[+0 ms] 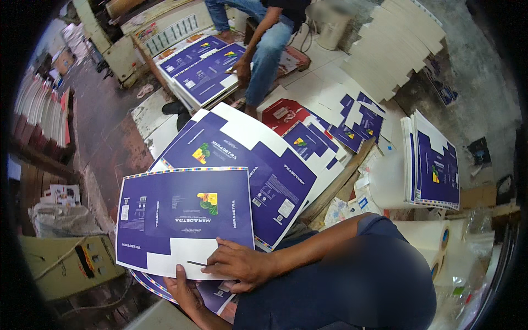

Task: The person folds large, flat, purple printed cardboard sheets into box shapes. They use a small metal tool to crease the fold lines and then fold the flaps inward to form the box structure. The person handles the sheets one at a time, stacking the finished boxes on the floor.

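A large purple-and-white printed card sheet [165,212], with a colour-marked border and a small vegetable picture, lies tilted in front of me. My left hand [186,291] grips its near edge, thumb on top and fingers underneath. My right hand [239,265] rests on the white part of the sheet with bent fingers. From those fingers juts a thin dark blade-like tool [196,263]; its handle is hidden. More sheets like it lie beneath and beyond, among them a broad purple sheet [264,165].
Another person's hand [241,71] touches a stack of purple sheets [201,80] at the far side. Cut purple pieces [352,124] and a red printed piece [286,114] lie beyond. Upright sheets [437,170] stand at right, near white rolls [432,234]. A pale stepped stack [393,44] stands farther back.
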